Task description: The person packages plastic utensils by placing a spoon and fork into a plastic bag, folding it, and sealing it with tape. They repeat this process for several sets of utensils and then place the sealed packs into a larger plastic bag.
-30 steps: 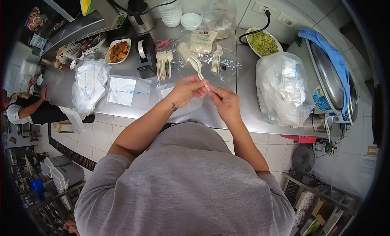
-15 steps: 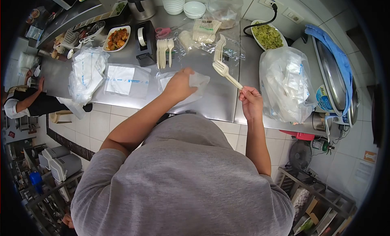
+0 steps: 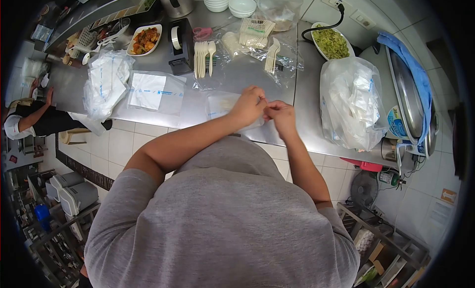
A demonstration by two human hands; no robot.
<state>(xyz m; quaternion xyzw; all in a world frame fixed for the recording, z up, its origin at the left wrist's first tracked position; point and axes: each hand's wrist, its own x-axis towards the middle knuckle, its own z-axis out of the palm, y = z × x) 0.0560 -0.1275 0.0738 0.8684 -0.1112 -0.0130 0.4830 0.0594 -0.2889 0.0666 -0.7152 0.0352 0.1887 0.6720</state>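
- Left hand [image 3: 249,105] and right hand [image 3: 282,115] meet, their fingers pinching the end of a small clear bag [image 3: 221,104] that lies on the table [image 3: 306,100].
- Something pale shows inside the bag.
- The oval dish [image 3: 144,39] holds orange food.
- The bowl [image 3: 330,42] holds chopped greens.

Nothing legible anywhere. Blue print on the flat clear plastic bag holding a white napkin [image 3: 156,91]: too small to read. Green print on the paper-wrapped bundle of pale sticks [image 3: 257,31]: blurred. On the steel rice cooker [image 3: 399,85], a round blue-and-white sticker [image 3: 396,120]: unreadable. No readable mark on the small clear plastic pouch [image 3: 221,104].
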